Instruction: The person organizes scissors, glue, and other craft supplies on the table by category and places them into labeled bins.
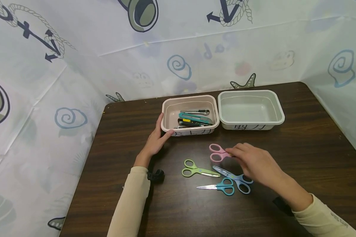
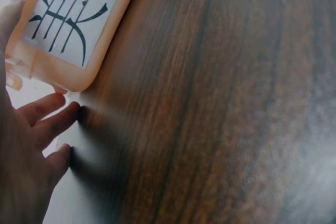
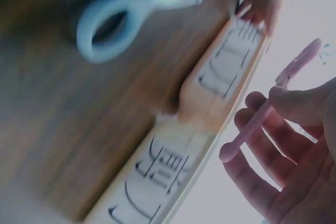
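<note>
My right hand (image 1: pixel 256 163) pinches a pair of pink scissors (image 1: pixel 216 153) by the blade end, handles pointing left. In the right wrist view the pink scissors (image 3: pixel 257 124) lie between thumb and fingers. Below that hand are green scissors (image 1: pixel 194 169), light blue scissors (image 1: pixel 238 179) and teal scissors (image 1: pixel 225 187) on the table. My left hand (image 1: pixel 153 141) rests with extended fingers at the left end of a pink bin (image 1: pixel 190 98), thumb on its front rim. The bin holds several box cutters (image 1: pixel 195 118). The label on this bin is partly hidden in the head view.
A pale grey-green bin (image 1: pixel 250 93) with a labelled front stands right beside the pink one and has nothing inside. Both stand near the back edge of the dark wooden table (image 1: pixel 121 125). A printed white curtain (image 1: pixel 136 65) hangs behind and at both sides.
</note>
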Motion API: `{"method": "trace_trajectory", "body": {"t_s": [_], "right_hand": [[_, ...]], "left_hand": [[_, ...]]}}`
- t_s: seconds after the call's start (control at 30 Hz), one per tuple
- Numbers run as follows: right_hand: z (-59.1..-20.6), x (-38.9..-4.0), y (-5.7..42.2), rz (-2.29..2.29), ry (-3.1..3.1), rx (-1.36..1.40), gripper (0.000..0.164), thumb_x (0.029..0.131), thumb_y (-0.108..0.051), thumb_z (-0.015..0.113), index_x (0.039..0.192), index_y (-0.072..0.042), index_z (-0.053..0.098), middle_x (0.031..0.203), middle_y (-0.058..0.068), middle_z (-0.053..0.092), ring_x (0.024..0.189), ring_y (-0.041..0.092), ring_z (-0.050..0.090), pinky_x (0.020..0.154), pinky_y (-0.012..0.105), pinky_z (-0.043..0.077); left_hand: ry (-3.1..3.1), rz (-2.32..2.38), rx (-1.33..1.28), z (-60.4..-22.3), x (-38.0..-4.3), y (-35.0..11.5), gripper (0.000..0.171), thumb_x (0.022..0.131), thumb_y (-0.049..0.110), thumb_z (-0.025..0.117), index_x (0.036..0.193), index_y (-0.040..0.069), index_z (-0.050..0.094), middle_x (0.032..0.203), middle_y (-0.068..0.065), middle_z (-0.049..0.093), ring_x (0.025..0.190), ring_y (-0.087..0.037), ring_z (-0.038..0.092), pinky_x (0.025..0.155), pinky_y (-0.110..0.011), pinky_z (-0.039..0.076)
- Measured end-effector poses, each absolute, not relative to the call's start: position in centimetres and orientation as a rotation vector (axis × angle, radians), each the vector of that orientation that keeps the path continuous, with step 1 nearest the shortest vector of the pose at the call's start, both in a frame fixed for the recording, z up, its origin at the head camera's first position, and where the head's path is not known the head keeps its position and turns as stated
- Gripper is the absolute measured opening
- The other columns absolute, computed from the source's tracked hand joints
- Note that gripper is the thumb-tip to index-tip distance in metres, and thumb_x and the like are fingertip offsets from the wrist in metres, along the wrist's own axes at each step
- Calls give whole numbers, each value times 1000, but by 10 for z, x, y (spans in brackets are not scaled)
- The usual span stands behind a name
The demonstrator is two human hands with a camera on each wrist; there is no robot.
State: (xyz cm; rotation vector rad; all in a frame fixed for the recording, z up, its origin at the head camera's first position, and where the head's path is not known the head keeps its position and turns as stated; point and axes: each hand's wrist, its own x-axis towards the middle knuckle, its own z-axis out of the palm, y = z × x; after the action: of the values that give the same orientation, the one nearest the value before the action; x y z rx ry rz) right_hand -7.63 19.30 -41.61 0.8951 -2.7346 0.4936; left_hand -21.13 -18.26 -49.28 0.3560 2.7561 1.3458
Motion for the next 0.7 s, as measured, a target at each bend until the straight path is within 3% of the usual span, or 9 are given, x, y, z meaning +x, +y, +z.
{"method": "trace_trajectory", "body": {"t_s": [0.23, 0.53, 0.7], "right_hand": [[-410, -97, 216, 517, -2673, 757, 38, 82, 0, 73, 117, -13, 70, 97, 3, 67, 80, 20, 62, 56, 41, 48], [-402, -130, 233, 469, -2630, 670, 34, 85, 3, 68, 117, -8, 70, 98, 7, 68, 83, 28, 63, 62, 47, 48], [-402, -153, 241, 468, -2731, 597, 34, 88, 4, 61, 120, -6, 69, 101, 11, 67, 90, 32, 62, 72, 49, 49]], "left_hand": [[2769, 1327, 402, -495, -213, -179, 85, 93, 59, 56, 156, 45, 0, 158, -1, 28, 137, -29, 39, 105, -59, 31], [2785, 1304, 363, -495, -211, -182, 85, 92, 61, 56, 154, 49, -2, 159, -1, 28, 136, -31, 39, 104, -60, 31], [2787, 1312, 363, -495, -212, -183, 84, 93, 60, 56, 154, 49, -1, 159, 0, 27, 137, -30, 38, 105, -60, 30]]}}
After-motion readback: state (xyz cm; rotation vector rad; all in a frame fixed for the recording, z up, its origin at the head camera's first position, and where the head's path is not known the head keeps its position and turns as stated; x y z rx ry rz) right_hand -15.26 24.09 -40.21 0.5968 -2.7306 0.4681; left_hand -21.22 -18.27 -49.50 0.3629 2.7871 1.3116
